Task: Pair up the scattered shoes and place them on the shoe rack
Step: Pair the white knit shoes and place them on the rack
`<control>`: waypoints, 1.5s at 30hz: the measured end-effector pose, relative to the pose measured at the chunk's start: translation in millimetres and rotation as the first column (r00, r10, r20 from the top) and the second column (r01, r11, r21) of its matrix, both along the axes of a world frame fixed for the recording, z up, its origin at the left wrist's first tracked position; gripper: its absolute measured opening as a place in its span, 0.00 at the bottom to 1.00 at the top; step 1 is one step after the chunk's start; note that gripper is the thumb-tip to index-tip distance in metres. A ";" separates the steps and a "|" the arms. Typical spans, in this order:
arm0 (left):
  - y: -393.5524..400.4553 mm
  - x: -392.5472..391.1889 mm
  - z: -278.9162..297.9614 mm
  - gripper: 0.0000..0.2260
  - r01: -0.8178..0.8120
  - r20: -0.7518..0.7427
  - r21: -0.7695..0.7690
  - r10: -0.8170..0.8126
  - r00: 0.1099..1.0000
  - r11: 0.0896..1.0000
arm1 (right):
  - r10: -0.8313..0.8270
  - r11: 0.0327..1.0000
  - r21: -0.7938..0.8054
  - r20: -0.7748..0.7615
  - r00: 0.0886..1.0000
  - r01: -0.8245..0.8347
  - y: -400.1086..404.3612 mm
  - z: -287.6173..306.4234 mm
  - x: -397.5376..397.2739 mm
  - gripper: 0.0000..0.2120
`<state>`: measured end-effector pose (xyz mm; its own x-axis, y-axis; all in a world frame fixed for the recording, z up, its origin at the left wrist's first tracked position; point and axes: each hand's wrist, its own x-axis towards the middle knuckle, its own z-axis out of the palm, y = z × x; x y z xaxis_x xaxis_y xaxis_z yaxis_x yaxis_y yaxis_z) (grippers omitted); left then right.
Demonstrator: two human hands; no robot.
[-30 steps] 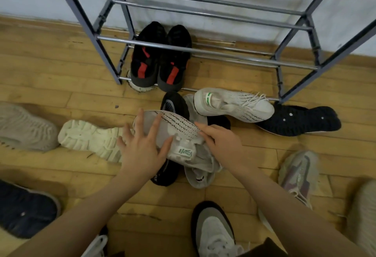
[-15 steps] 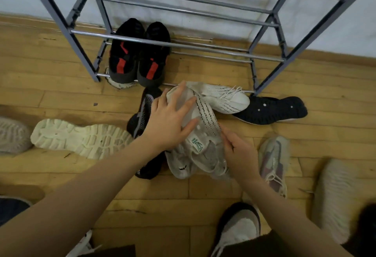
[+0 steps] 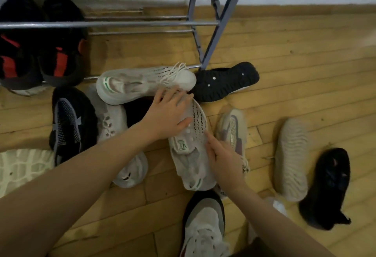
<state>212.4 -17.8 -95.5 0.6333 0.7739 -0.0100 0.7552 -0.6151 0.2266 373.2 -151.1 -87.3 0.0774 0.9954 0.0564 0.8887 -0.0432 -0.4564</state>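
Shoe [image 3: 191, 155], pale grey knit with a dotted black stripe and a green logo on the tongue, lies on the wood floor [image 3: 295, 57] between both hands. Its long axis runs near-far, tilted a little to the left at the far end; the toe points away toward the rack [image 3: 211, 25], the heel toward the person. The left hand [image 3: 168, 114] lies over the toe end, palm down, fingers fairly straight and spread across the upper, thumb along the laces. The left forearm comes in from the lower left. The right hand [image 3: 223, 159] grips the shoe's right side near the collar, fingers curled against the knit, forefinger stretched forward along the stripe; the right forearm rises from the lower right.

Its mate [image 3: 142, 84] lies just beyond, on its side, long axis left-right, toe to the right, touching the left fingertips. A black sole [image 3: 227, 82] lies upturned beside the mate's toe, at the rack's foot. A black-and-red pair [image 3: 38, 49] stands on the rack's lowest rails at far left. Left of the hands lie a black shoe [image 3: 71, 124] and a grey shoe [image 3: 114, 126] side by side. Just right of the held shoe lies a beige shoe [image 3: 232, 130], then a tan sole [image 3: 293, 159] and a dark shoe [image 3: 327, 187].
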 end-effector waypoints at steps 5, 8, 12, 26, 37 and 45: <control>-1.8 -11.7 -2.9 0.25 -0.009 -0.050 0.056 0.012 0.999 0.998 | -0.034 0.996 -0.086 -0.009 0.999 0.033 11.4 -11.0 1.5 0.14; 0.1 -29.9 12.7 0.23 -0.050 0.009 0.099 0.049 0.999 0.994 | -0.041 0.999 -0.031 0.018 0.999 0.042 17.6 -4.3 -5.3 0.14; 17.9 -50.1 33.3 0.25 -0.145 -0.001 0.110 0.146 0.989 0.983 | -0.018 0.999 0.030 -0.009 1.000 0.018 53.4 9.0 -27.9 0.17; 95.3 -60.1 13.1 0.39 -0.052 -0.331 -0.034 0.038 0.943 0.998 | -0.086 0.975 -0.198 0.080 0.993 0.100 161.3 -16.0 -50.6 0.26; 91.4 -68.2 20.9 0.28 -0.046 -0.234 0.047 0.056 0.971 0.998 | -0.091 0.990 -0.119 -0.189 0.978 0.069 162.1 -12.4 -57.0 0.22; 46.0 -91.1 71.5 0.24 -0.244 -0.042 0.128 0.251 0.967 0.961 | 0.084 0.983 0.181 -0.254 0.964 -0.038 162.5 31.8 -75.7 0.17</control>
